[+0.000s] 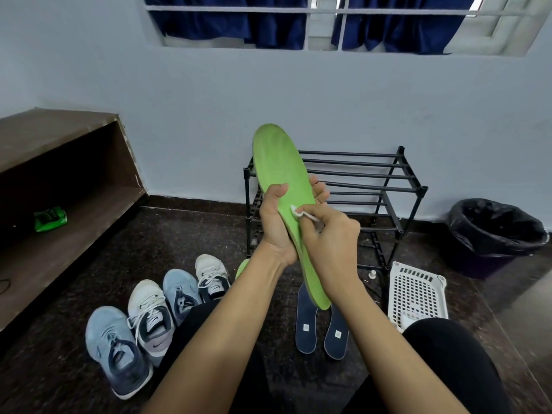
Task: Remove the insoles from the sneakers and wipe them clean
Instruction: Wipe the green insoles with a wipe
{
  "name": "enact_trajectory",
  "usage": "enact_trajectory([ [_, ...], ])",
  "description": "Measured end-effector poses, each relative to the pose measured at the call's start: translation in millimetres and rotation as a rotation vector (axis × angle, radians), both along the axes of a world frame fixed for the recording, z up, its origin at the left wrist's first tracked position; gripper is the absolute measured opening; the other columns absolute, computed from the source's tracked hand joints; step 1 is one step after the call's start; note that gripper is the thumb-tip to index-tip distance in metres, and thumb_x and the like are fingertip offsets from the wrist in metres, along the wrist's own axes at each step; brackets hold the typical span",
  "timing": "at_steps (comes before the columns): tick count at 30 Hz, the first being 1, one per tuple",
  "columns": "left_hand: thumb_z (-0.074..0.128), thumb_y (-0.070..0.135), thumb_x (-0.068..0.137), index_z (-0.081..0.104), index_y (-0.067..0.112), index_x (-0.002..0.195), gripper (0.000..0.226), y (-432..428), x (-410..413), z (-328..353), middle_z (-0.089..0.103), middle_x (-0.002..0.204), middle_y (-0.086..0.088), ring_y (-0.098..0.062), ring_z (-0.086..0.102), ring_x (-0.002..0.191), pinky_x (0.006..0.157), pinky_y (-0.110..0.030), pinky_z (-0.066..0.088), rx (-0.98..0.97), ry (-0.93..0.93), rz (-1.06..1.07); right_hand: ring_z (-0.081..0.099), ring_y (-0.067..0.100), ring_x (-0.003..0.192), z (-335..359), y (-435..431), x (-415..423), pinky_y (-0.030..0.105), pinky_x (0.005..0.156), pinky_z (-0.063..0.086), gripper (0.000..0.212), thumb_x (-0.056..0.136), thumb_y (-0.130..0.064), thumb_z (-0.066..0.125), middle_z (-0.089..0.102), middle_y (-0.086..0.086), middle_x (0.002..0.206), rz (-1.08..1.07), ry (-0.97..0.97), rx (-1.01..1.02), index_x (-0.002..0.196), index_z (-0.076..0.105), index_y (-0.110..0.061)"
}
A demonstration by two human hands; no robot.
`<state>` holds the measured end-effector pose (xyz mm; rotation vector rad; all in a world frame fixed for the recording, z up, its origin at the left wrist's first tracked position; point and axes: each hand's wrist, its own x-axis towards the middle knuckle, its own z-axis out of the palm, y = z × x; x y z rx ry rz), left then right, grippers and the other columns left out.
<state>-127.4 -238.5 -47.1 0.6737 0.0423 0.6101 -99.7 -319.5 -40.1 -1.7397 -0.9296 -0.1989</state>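
Observation:
My left hand [276, 225] grips a long green insole [279, 162] at its middle and holds it up on end in front of me. My right hand [328, 237] pinches a small white wipe [295, 211] and presses it on the insole's surface. A second green insole [242, 268] shows only its tip behind my left wrist. Two dark blue insoles [306, 324] lie on the floor below my hands. Several sneakers stand in a row at the lower left: a blue one [116, 348], a white one [150, 315], another blue [180, 294] and another white [212, 274].
A black metal shoe rack [373, 186] stands against the wall behind the insole. A white plastic basket [418, 291] lies to its right, and a black-lined bin [495, 231] is at the far right. A brown wooden shelf [59, 186] on the left holds a green packet [50, 218].

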Motion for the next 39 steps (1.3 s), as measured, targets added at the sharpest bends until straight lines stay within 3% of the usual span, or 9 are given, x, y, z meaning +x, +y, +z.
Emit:
enact_trajectory([
  [4, 0.078, 0.033, 0.044, 0.063, 0.006, 0.106, 0.069, -9.9, 2.2, 0.0, 0.064, 0.099, -0.009, -0.019, 0.065, 0.086, 0.079, -0.028, 0.056, 0.0, 0.066, -0.003, 0.066, 0.029, 0.069, 0.7, 8.0, 16.3, 0.03, 0.065, 0.042, 0.013, 0.084, -0.009, 0.064, 0.072, 0.01, 0.079, -0.127, -0.089, -0.009, 0.086, 0.076, -0.014],
  [7, 0.084, 0.034, 0.038, 0.062, 0.004, 0.107, 0.078, -8.9, 1.5, 1.5, 0.064, 0.096, -0.01, -0.021, 0.065, 0.089, 0.08, -0.029, 0.056, -0.023, 0.04, -0.033, 0.066, 0.023, 0.071, 2.3, 2.7, 12.7, 0.015, 0.064, 0.04, 0.013, 0.083, -0.007, 0.066, 0.073, 0.01, 0.08, -0.068, -0.035, 0.025, 0.087, 0.077, -0.013],
  [11, 0.086, 0.038, 0.04, 0.062, 0.001, 0.11, 0.083, 4.5, -2.1, 2.8, 0.066, 0.098, -0.012, -0.023, 0.067, 0.091, 0.085, -0.031, 0.055, -0.044, 0.004, -0.04, 0.057, -0.004, 0.065, 2.7, -12.6, -10.9, -0.001, 0.062, 0.035, 0.019, 0.081, -0.002, 0.066, 0.072, 0.002, 0.077, 0.073, 0.008, -0.016, 0.09, 0.077, -0.015],
  [15, 0.085, 0.039, 0.044, 0.062, -0.001, 0.114, 0.083, 13.9, -2.8, 4.7, 0.067, 0.104, -0.013, -0.025, 0.067, 0.096, 0.089, -0.034, 0.054, -0.031, -0.009, -0.039, 0.053, -0.022, 0.065, 4.1, -19.9, -21.2, -0.003, 0.063, 0.034, 0.018, 0.08, -0.003, 0.068, 0.064, -0.012, 0.073, 0.143, 0.078, -0.033, 0.088, 0.078, -0.015],
  [17, 0.084, 0.04, 0.044, 0.062, -0.001, 0.113, 0.084, 11.4, -1.4, 4.5, 0.068, 0.104, -0.013, -0.025, 0.067, 0.096, 0.089, -0.033, 0.054, -0.028, -0.005, -0.038, 0.055, -0.017, 0.064, 5.3, -17.5, -18.2, -0.001, 0.061, 0.035, 0.015, 0.08, -0.004, 0.068, 0.065, -0.011, 0.07, 0.118, 0.081, -0.023, 0.085, 0.078, -0.015],
  [22, 0.083, 0.038, 0.046, 0.061, 0.003, 0.111, 0.077, -3.3, 0.6, 1.5, 0.062, 0.102, -0.011, -0.022, 0.061, 0.097, 0.088, -0.029, 0.052, -0.029, -0.02, -0.052, 0.067, 0.024, 0.069, 2.5, -1.4, -1.5, 0.022, 0.065, 0.041, 0.017, 0.081, -0.005, 0.066, 0.073, 0.007, 0.079, -0.03, -0.035, -0.018, 0.086, 0.077, -0.015],
  [29, 0.081, 0.037, 0.043, 0.062, 0.004, 0.108, 0.075, -7.4, 1.7, 1.5, 0.066, 0.1, -0.01, -0.021, 0.065, 0.089, 0.082, -0.029, 0.055, 0.015, 0.034, -0.053, 0.068, 0.025, 0.08, 3.4, 7.2, 12.2, 0.035, 0.073, 0.053, 0.013, 0.084, -0.009, 0.065, 0.073, 0.01, 0.096, -0.097, -0.11, -0.005, 0.088, 0.076, -0.011],
  [34, 0.085, 0.04, 0.042, 0.061, -0.001, 0.113, 0.085, 9.1, -1.2, 3.2, 0.067, 0.103, -0.014, -0.024, 0.067, 0.095, 0.088, -0.032, 0.055, -0.003, 0.017, -0.025, 0.057, 0.003, 0.07, 6.3, -15.5, -12.7, 0.0, 0.062, 0.037, 0.019, 0.08, -0.005, 0.067, 0.073, 0.002, 0.078, 0.07, 0.028, -0.067, 0.09, 0.078, -0.016],
  [39, 0.083, 0.042, 0.045, 0.063, 0.001, 0.113, 0.082, 14.1, -1.2, 4.2, 0.068, 0.105, -0.012, -0.024, 0.067, 0.099, 0.092, -0.034, 0.052, -0.001, -0.009, -0.012, 0.056, -0.011, 0.068, 5.6, -20.3, -20.3, -0.001, 0.061, 0.034, 0.016, 0.08, -0.008, 0.068, 0.068, -0.008, 0.072, 0.097, 0.115, -0.065, 0.087, 0.078, -0.017],
])
